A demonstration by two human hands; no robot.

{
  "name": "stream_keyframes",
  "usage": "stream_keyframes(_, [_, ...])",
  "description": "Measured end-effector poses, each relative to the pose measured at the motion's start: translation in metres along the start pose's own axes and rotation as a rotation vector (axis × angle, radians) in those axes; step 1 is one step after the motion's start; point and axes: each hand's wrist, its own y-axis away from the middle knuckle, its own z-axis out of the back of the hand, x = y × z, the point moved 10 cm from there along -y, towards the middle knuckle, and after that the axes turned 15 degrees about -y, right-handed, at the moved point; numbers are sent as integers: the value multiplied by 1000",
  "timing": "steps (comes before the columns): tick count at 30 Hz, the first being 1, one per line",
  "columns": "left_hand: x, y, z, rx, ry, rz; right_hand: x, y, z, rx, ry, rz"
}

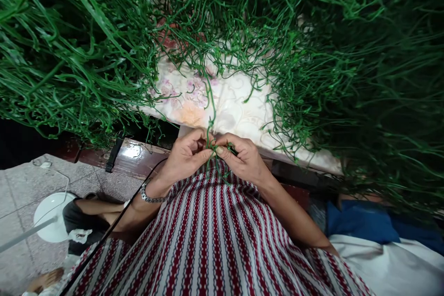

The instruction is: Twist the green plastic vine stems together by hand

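Observation:
Thin green stems (pixel 212 104) run from the table edge down to my two hands, which meet just above the striped cloth on my lap. My left hand (pixel 189 153), with a metal watch at the wrist, pinches the stems between thumb and fingers. Close beside it, thumb tips nearly touching, my right hand (pixel 243 156) pinches the same curly green strands, whose ends hang below the fingers. Behind the hands lies a flowered white tablecloth (pixel 236 101) with loose stems on it.
Large heaps of green stems lie at the left (pixel 69 55) and right (pixel 312 69). A white round base (pixel 52 222) with a pole stands on the floor at left, beside another person's legs. Blue cloth (pixel 360 222) and white cloth (pixel 385 259) are at lower right.

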Motion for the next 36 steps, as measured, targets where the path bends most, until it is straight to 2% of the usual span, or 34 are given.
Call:
stream_keyframes(4, [-13, 4, 5, -88, -271, -115, -5, 0, -5, 65, -49, -38])
stream_keyframes(8, [-30, 7, 7, -147, -453, -257, -7, -1, -2, 32, -68, -58])
stream_keyframes(13, [-21, 6, 0, 3, -328, -187, 3, 0, -9, 124, 50, -11])
stream_keyframes(16, [-14, 5, -2, 47, -286, -112, 13, 3, -14, 171, 247, 62])
stream_keyframes(19, [-11, 4, -4, 81, -391, -79, 19, 6, -22, 229, 497, 109])
stream_keyframes(21, [-7, 3, -8, 160, -481, -68, 22, 8, -27, 253, 627, 130])
stream_keyframes(23, [-3, 4, -14, 257, -464, -56, 24, 8, -30, 279, 675, 150])
stream_keyframes(26, [0, 6, -19, 338, -265, -41, 28, 7, -35, 367, 553, 179])
stream_keyframes(32, [-3, 12, -23, 397, 106, -22, 30, 8, -42, 552, -31, 118])
stream_keyframes(34, [-6, 10, -18, 357, 162, -40, 27, 7, -38, 531, -149, 91])
stream_keyframes(36, [-7, 7, -11, 296, 121, -43, 19, 1, -25, 386, -161, 48])
